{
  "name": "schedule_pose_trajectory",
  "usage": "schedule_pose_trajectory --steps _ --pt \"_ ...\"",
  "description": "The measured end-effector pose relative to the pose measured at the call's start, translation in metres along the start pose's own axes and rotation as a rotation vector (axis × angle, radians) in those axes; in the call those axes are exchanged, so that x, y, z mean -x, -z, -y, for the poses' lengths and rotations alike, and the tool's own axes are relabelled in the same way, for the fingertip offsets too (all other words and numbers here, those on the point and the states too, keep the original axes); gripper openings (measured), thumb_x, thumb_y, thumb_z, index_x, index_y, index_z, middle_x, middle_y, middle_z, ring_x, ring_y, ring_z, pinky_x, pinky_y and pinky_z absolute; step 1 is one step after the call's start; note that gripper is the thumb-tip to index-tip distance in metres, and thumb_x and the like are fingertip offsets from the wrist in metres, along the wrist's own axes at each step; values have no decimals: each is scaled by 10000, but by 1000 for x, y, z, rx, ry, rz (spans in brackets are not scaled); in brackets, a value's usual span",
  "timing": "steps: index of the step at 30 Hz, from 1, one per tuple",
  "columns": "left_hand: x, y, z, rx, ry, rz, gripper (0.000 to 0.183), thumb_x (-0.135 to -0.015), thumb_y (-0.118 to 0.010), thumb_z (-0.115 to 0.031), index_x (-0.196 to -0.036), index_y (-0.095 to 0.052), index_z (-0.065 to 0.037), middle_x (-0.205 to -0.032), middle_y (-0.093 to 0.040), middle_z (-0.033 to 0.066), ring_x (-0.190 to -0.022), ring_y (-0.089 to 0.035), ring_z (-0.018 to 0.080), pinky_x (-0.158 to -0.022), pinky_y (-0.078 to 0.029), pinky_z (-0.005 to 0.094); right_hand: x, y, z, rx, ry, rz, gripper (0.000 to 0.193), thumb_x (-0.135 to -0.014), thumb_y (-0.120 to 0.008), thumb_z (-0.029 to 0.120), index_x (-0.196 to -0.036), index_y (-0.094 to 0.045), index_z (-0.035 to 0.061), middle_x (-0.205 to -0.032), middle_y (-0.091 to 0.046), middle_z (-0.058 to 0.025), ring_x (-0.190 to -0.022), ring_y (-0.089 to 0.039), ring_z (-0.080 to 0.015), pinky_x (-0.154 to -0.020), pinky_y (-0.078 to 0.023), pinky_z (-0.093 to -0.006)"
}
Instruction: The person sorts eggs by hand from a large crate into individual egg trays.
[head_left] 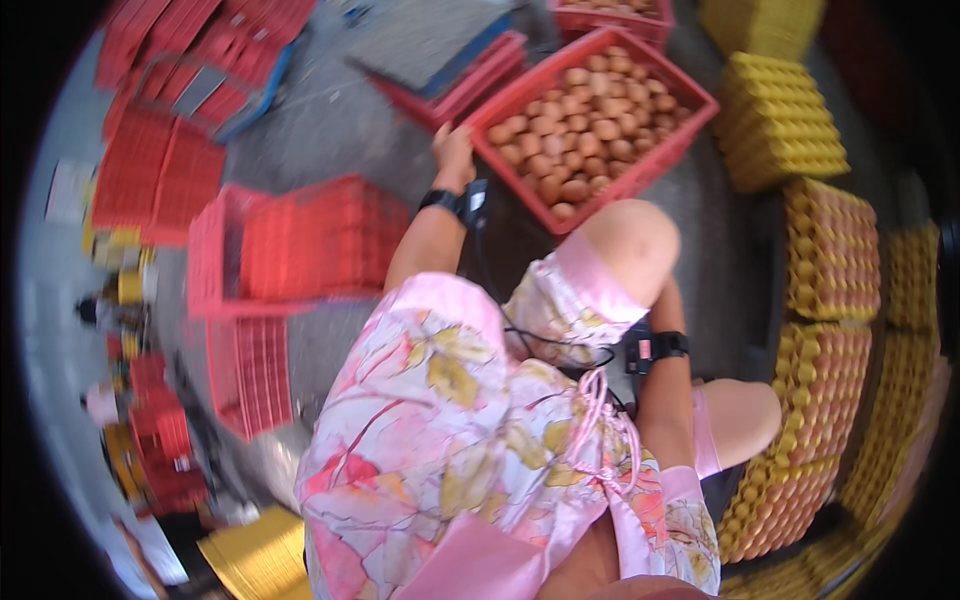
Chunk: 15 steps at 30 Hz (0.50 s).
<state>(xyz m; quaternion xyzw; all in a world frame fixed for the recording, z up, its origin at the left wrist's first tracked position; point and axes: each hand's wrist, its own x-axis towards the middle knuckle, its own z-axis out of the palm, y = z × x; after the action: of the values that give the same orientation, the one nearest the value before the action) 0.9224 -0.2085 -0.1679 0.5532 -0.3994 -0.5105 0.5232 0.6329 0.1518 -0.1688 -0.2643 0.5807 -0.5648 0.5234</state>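
Observation:
A red plastic crate [690, 130] full of loose brown eggs [590, 125] stands in front of me, turned at an angle. At its left corner my left hand [453, 155] is closed on the crate's edge, with a dark strap and a small device on the wrist. My right forearm reaches forward past my bent knee, also with a strapped device. The knee and thigh hide most of my right hand [668, 297], so its fingers do not show.
Red crates [315, 240] lie at the left, with more stacked far left. A flat grey-topped platform [430, 50] sits over a red crate ahead. Yellow egg trays [780, 120] and egg-filled tray stacks [825, 380] line the right. More yellow trays [260, 555] stand at the lower left.

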Motion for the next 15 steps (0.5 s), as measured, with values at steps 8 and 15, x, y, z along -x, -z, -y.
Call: schedule_pose_trajectory --steps 8,15 --pt "86 155 -86 -1097 -539 -313 553 -750 -656 -177 -1273 -567 -19 -1243 -534 230 -1206 -486 407 -1018 -429 450 -33 51 -43 -389 -293 -365 418 -976 -587 287 -1242 -600 -35 -1163 -667 -122 -1038 -661 -237 -888 -523 -354" --pt "155 253 -88 -666 32 -1198 600 -791 -684 -115 -1324 -468 57 -1262 -567 195 -1181 -508 400 -1015 -439 509 18 86 -66 -39 -419 -439 290 -930 -638 304 -1100 -623 69 -1086 -676 -97 -989 -666 -239 -837 -523 -378"
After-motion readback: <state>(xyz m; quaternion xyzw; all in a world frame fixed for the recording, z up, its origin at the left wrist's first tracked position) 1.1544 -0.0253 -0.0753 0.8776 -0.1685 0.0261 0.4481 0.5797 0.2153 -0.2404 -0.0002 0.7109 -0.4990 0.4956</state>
